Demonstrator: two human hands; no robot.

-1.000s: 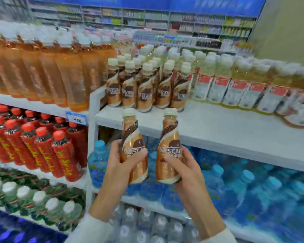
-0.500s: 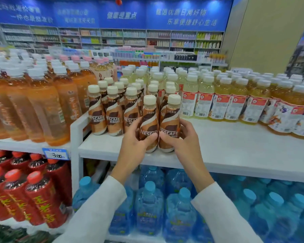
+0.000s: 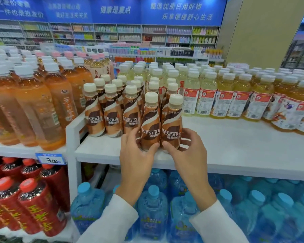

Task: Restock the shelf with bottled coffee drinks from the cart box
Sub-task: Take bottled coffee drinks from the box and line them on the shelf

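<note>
The left hand (image 3: 136,151) curls around the lower part of one coffee bottle (image 3: 150,123), thumb across the front below the label and fingers wrapped behind it. The right hand (image 3: 188,149) grips a second bottle (image 3: 172,125) the same way, thumb on the front near the base and fingers bent around its right side. Both bottles are upright, touching each other side by side, with their bases on or just above the front part of the white shelf (image 3: 235,148); which of the two cannot be told, as the hands cover the bases. White sleeves (image 3: 112,223) cover both forearms.

Just behind and to the left stands a block of matching coffee bottles (image 3: 112,113) with cream caps, in rows going back. To their right, pale yellow drinks (image 3: 223,97) with white caps fill the rest of the shelf. To the left, on a neighbouring shelf, stand tall orange drinks (image 3: 33,106), with a price tag (image 3: 50,158) on the shelf edge. Below that are red bottles (image 3: 30,204), and under the hands, blue water jugs (image 3: 153,204).
</note>
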